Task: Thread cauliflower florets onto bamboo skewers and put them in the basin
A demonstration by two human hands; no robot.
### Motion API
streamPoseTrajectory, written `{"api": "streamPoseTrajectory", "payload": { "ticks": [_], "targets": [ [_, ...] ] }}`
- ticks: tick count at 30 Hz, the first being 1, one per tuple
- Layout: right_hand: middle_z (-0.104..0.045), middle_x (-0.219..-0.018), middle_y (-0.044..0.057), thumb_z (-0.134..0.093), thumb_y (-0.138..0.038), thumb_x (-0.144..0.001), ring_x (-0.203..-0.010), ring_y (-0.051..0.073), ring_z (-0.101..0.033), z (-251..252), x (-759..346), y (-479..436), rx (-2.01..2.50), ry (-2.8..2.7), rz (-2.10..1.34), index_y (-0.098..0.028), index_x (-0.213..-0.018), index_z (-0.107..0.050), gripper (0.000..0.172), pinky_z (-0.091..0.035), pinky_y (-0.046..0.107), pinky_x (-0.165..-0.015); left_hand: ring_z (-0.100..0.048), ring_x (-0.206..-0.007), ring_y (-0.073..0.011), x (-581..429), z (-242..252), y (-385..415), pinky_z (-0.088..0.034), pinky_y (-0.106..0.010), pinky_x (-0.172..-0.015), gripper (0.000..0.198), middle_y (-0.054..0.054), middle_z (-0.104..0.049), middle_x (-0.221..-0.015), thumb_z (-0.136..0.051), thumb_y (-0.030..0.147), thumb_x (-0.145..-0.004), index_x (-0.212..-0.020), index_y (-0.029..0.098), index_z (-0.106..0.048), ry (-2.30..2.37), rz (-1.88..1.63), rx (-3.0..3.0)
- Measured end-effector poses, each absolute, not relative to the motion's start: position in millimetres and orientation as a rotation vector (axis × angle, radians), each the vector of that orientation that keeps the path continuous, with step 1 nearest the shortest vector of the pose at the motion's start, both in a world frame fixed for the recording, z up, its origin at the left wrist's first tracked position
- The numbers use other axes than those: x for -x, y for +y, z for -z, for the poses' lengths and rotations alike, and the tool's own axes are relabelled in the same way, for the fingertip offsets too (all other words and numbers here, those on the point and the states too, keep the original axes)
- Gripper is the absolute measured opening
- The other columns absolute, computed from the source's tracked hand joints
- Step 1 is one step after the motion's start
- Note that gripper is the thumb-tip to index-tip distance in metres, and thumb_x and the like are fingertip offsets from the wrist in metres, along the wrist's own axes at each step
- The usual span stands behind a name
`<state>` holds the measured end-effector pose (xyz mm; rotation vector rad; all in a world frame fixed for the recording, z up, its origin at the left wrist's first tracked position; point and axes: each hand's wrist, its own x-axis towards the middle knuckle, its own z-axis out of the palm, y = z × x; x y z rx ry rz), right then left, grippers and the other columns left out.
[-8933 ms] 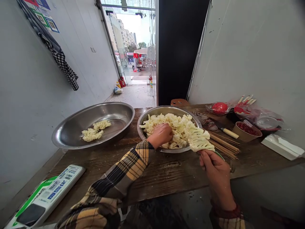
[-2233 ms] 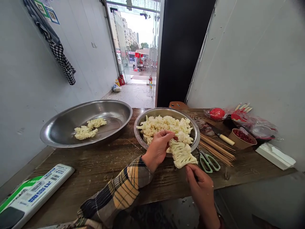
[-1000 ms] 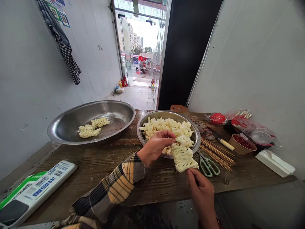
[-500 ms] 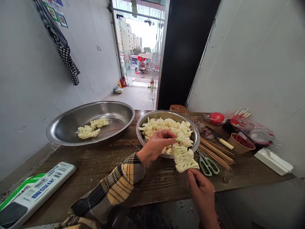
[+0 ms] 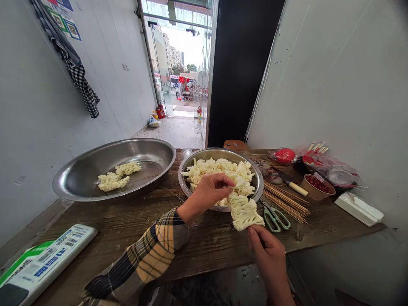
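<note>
Pale cauliflower pieces are packed side by side on a cauliflower skewer [image 5: 245, 213], whose stick is mostly hidden. At its lower end, the fingers of my right hand [image 5: 269, 250] are closed. My left hand [image 5: 208, 194], in a plaid sleeve, pinches a small cauliflower floret [image 5: 239, 185] at the skewer's upper end; whether the stick has pierced it I cannot tell. Behind both hands stands a steel bowl [image 5: 182, 180] heaped with loose cauliflower [image 5: 219, 168]. To the left, a large steel basin [image 5: 153, 148] holds finished-looking cauliflower clusters [image 5: 116, 176].
Right of the bowl lie green-handled scissors [image 5: 276, 220], bamboo skewers [image 5: 285, 202], and a knife [image 5: 296, 187]. Farther right are a paper tub [image 5: 318, 191] of red contents and a white tissue pack [image 5: 359, 209]. A white-and-green box [image 5: 51, 259] lies at the table's left.
The view has turned slightly, shifting the surroundings left. My left hand still pinches the floret at the skewer's upper end, its fingers a little more arched; my right hand keeps its hold.
</note>
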<state>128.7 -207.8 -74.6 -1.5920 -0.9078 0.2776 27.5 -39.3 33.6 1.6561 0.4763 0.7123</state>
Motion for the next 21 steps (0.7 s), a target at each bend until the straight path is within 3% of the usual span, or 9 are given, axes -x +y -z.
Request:
{"api": "streamPoseTrajectory", "payload": {
  "ticks": [8, 12, 17, 21],
  "targets": [
    [-0.049, -0.049, -0.003, -0.053, -0.040, -0.086, -0.044, 0.010, -0.046, 76.5, -128.6, -208.9, 1.540, -0.902, -0.365, -0.017, -0.068, -0.066, 0.033, -0.037, 0.020, -0.044, -0.057, -0.077, -0.0135, -26.9, -35.0, -37.8, -0.042, -0.026, -0.069, 0.009, -0.005, -0.066, -0.084, -0.067, 0.020, -0.071, -0.077, 0.014, -0.069, 0.443, -0.737, -1.705],
    [-0.049, -0.049, -0.004, -0.054, -0.038, -0.087, -0.046, 0.010, -0.047, 73.6, -126.0, -207.6, 1.548, -0.920, -0.304, -0.016, -0.074, -0.067, 0.029, -0.037, 0.020, -0.047, -0.054, -0.069, -0.0108, -27.3, -32.5, -37.5, -0.040, -0.024, -0.064, 0.012, -0.002, -0.064, -0.076, -0.070, 0.020, -0.069, -0.079, 0.014, -0.067, 0.476, -0.734, -1.635],
    [-0.049, -0.049, -0.004, -0.053, -0.037, -0.088, -0.047, 0.010, -0.047, 73.4, -125.0, -207.5, 1.553, -0.938, -0.275, -0.016, -0.073, -0.067, 0.029, -0.038, 0.020, -0.048, -0.056, -0.078, -0.0133, -27.0, -34.9, -35.2, -0.042, -0.027, -0.074, 0.009, -0.004, -0.065, -0.081, -0.070, 0.021, -0.069, -0.074, 0.014, -0.068, 0.415, -0.741, -1.703],
    [-0.049, -0.050, -0.004, -0.052, -0.037, -0.089, -0.046, 0.011, -0.047, 74.5, -123.4, -208.1, 1.540, -0.919, -0.305, -0.016, -0.077, -0.068, 0.029, -0.037, 0.021, -0.046, -0.056, -0.077, -0.0139, -25.9, -35.7, -33.4, -0.042, -0.027, -0.072, 0.011, -0.005, -0.065, -0.082, -0.071, 0.023, -0.069, -0.075, 0.014, -0.069, 0.413, -0.703, -1.702]
  ]
}}
